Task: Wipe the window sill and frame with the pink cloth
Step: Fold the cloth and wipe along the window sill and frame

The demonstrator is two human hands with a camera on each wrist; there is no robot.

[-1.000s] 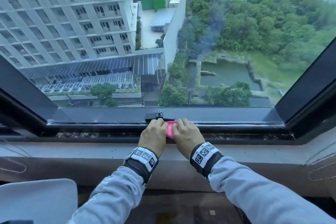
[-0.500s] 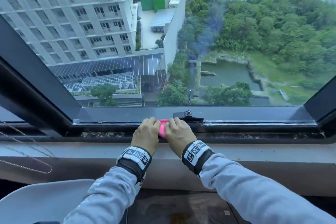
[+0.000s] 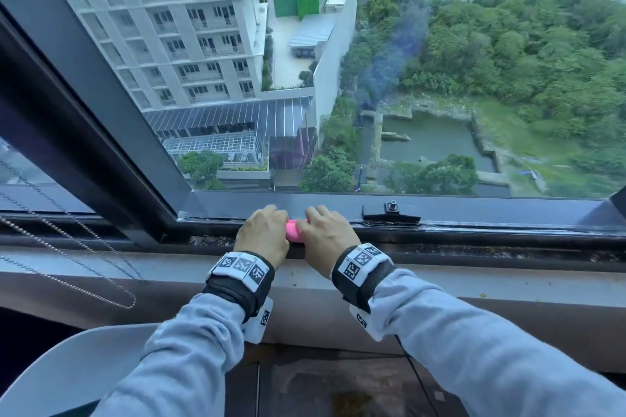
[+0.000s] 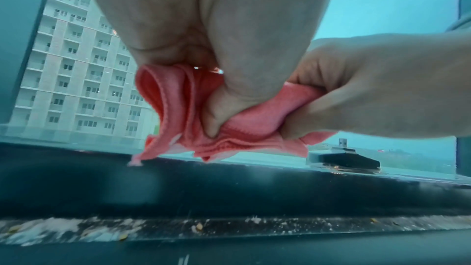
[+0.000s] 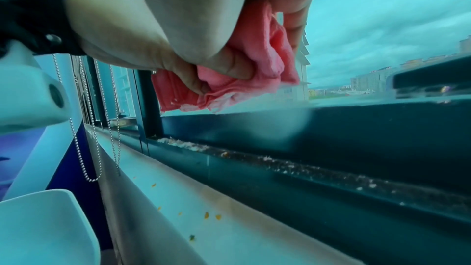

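Both hands grip one bunched pink cloth at the lower window frame.

Left hand [image 3: 262, 234] and right hand [image 3: 325, 235] curl around the soft, folded cloth [image 3: 294, 231], mostly hidden from the head view. Wrist views show its hemmed edges hanging at the dark, smooth frame [image 4: 229, 188], with gritty debris [image 5: 305, 165] in the channel beside the pale sill [image 5: 203, 219].

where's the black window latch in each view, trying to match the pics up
Head: the black window latch sits on the bottom frame rail, right of the right hand.
Left wrist: low right, past the pink cloth.
Right wrist: far right edge, blurred and cut off.
Shared landmark: the pink cloth gripped by both hands, always left of the latch.
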